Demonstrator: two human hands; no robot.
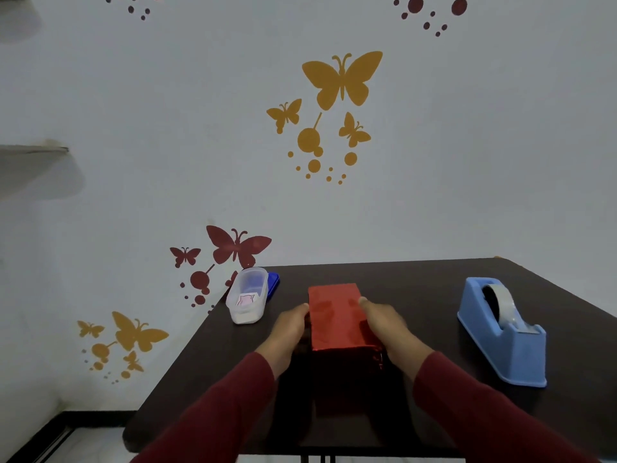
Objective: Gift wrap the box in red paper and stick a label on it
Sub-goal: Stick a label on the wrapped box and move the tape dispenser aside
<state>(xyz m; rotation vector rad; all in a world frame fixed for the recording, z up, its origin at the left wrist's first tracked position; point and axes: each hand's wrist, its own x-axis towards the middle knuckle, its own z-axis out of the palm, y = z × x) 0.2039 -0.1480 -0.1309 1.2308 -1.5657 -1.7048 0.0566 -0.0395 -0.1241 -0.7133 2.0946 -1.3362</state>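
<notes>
Both hands clasped on a box wrapped in shiny red paper: left hand (289, 332) against its left side, fingers reaching forward along the wall; right hand (387, 325) against its right side, thumb tip up on the top face. Wrapped box (335, 315) standing near the middle of the dark tabletop (417, 282), long side running away from the camera, its near end in shadow, with a crinkled edge of paper showing at the lower right corner. Dark red sleeves (217, 416) reaching in from the bottom of the frame. To the left of the box, near the tabletop's far left corner, a clear plastic container (247, 295) holding a small white and pink paper item, too small to read, with a blue lid (274, 283) lying partly under or behind it. To the right, well apart from the box, a blue tape dispenser (502, 332) loaded with a roll of clear tape (500, 302). Behind, a pale wall (167, 128) decorated with yellow and dark red butterfly decals (342, 80).
</notes>
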